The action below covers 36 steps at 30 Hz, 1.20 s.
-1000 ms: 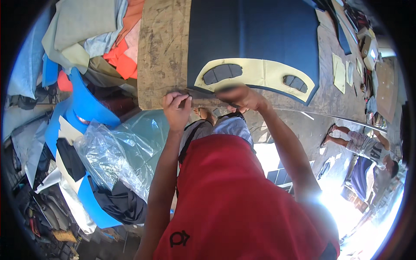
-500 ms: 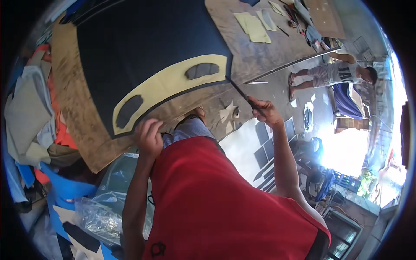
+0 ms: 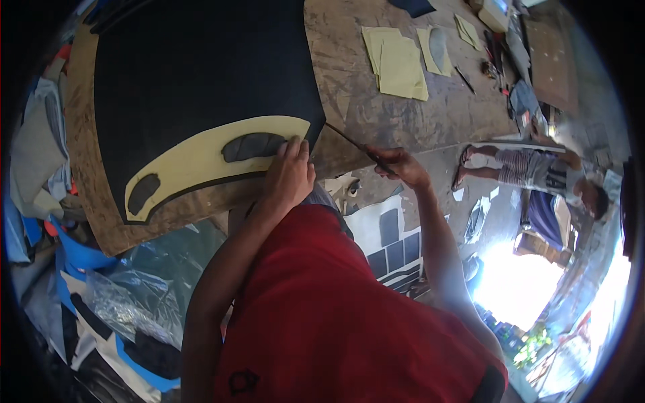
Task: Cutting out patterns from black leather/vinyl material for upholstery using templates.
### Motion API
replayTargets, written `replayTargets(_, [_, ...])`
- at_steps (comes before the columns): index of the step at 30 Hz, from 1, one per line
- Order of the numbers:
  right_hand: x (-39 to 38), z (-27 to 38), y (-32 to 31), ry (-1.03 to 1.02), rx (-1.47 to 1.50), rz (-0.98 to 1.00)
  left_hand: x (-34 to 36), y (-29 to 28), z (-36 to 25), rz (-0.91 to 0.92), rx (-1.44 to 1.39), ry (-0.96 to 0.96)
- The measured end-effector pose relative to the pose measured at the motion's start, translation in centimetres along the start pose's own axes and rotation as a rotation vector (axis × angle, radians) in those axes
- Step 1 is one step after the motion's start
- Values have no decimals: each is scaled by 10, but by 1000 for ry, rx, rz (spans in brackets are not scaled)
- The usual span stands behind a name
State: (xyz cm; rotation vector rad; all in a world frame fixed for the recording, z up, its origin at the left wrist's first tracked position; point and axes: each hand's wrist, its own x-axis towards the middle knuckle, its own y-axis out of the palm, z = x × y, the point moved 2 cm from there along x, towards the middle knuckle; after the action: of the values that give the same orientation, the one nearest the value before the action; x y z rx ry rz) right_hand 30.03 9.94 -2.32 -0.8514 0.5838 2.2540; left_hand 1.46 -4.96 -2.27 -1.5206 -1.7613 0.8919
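A curved yellow cardboard template (image 3: 191, 149) with two oval cut-outs lies along the near edge of a large black sheet (image 3: 201, 67) on a wooden table (image 3: 363, 134). Dark material shows through both cut-outs. My left hand (image 3: 291, 173) rests on the template's right end, beside the right cut-out, its fingers stretched out and pressing down. My right hand (image 3: 403, 168) grips the dark handle of a long thin knife (image 3: 353, 143). Its tip meets the black sheet's right edge, just beyond the template's corner.
Yellow paper pieces (image 3: 400, 64) and a pen-like tool (image 3: 465, 79) lie farther right on the table. Another person (image 3: 531, 168) stands past its right end. Plastic wrapping (image 3: 151, 282) and scraps are heaped at the lower left; dark cut pieces (image 3: 393, 255) lie below the table edge.
My left hand has moved right and up from the near table edge onto the template. My right hand still holds the knife at the sheet's right edge. The view has shifted.
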Motion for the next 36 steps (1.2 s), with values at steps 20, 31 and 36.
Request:
replayTargets(20, [49, 19, -13, 51, 38, 188, 3, -9, -12, 206, -73, -250])
replayTargets(31, [75, 46, 0, 50, -66, 195, -10, -4, -15, 235, -67, -261])
replayTargets(36, [93, 54, -12, 65, -28, 336, -13, -2, -15, 205, -41, -219])
